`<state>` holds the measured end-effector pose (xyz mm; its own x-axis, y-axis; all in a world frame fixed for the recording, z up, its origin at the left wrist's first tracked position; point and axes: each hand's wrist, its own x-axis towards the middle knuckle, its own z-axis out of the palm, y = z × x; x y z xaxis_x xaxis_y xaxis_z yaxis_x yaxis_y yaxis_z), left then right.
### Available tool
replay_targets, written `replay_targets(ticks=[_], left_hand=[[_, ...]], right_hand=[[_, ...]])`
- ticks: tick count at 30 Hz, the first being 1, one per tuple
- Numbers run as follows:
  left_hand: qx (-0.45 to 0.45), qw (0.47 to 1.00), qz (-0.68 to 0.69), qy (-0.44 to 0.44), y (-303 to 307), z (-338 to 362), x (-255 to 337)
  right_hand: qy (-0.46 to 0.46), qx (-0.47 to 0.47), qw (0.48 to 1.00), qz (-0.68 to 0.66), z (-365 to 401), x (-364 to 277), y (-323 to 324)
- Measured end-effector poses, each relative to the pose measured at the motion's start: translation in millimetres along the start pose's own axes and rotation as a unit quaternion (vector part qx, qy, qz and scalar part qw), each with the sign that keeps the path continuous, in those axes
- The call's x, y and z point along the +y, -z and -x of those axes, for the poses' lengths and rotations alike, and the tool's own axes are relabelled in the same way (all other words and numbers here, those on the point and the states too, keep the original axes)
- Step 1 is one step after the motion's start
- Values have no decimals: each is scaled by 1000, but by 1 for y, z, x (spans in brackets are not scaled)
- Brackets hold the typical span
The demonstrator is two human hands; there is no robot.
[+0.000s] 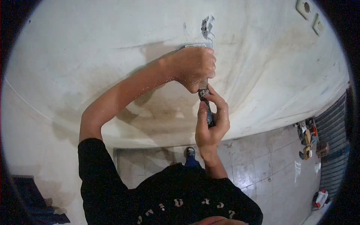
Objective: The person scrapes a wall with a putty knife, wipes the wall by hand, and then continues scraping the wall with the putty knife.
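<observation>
Closest to me is my black shirt (168, 198) with its pale lettering. One scraper (204, 92) is in play, and both of my hands are on it.

My right hand (212, 123) is just below the scraper's middle. Its fingers (224, 112) are curled shut round the dark handle and the thumb is laid up along it. My left hand (195, 67) is just above, a closed fist dusted with white. Its fingers (208, 63) are wrapped tight round the top of the handle, right behind the blade. The blade's flat edge shows above my knuckles, and it seems to be pressed against the white wall (93, 48).

Just above the blade there is one grey scraped patch (207, 28) in the paint. Far up and to the right of the scraper, two pale switch plates (311, 15) sit on the wall.

Below the scraper, past my right wrist, one shoe (190, 152) stands on the tiled floor (258, 165). Well to the right of the scraper a small heap of objects (307, 138) lies on the floor beside a ribbed shutter (333, 131); I cannot tell what they are. Farther down there is one red and white thing (320, 198).
</observation>
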<state>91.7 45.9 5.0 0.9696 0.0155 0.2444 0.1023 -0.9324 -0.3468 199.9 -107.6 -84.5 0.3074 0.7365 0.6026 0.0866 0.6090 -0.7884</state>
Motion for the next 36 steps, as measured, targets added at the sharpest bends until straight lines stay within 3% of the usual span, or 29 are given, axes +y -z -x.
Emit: replay_targets(ticks=[2,5,6,9,10,11,12,14,19,21,22,23,26,28,33,36], left_hand=[[7,1000,-1,-5,-9,3,2],[11,1000,10,-19,-4,1,1],[10,1000,8,-14,2,-2,-4],[10,1000,11,-4,-1,-5,4],[7,1000,21,-11,-13,-2,8],[4,1000,19,-17,-15,-2,6],[-55,998,1,0,-16,-2,5],[-20,1000,-2,-16,2,-8,-8],[-6,1000,9,-1,-4,-6,3],[-33,999,-1,8,-16,-1,5],[44,998,-16,-44,-11,-4,-2],[26,999,-11,-29,-7,-4,-4],[-15,1000,-10,7,5,-8,-2],[11,1000,25,-9,-18,2,13],[-20,999,-23,-10,6,-4,-5],[1,1000,-2,-2,-3,3,7]], right_hand=[[13,-9,1000,16,8,13,4],[145,19,987,61,-9,15,-5],[57,24,998,-21,-8,3,-5],[-31,7,999,-13,-6,-4,2],[54,17,998,9,-1,12,4],[70,12,997,27,-4,18,4],[84,8,995,46,-3,21,4],[96,20,995,37,-9,19,1],[-24,23,999,-13,5,5,5],[16,16,1000,-1,-3,16,2],[45,16,999,16,-8,21,0],[72,16,997,35,-8,21,-1],[-9,21,1000,-2,-8,5,0],[-39,17,999,-1,6,6,3],[48,12,999,22,-6,11,-4],[-32,11,999,-36,-2,10,-3]])
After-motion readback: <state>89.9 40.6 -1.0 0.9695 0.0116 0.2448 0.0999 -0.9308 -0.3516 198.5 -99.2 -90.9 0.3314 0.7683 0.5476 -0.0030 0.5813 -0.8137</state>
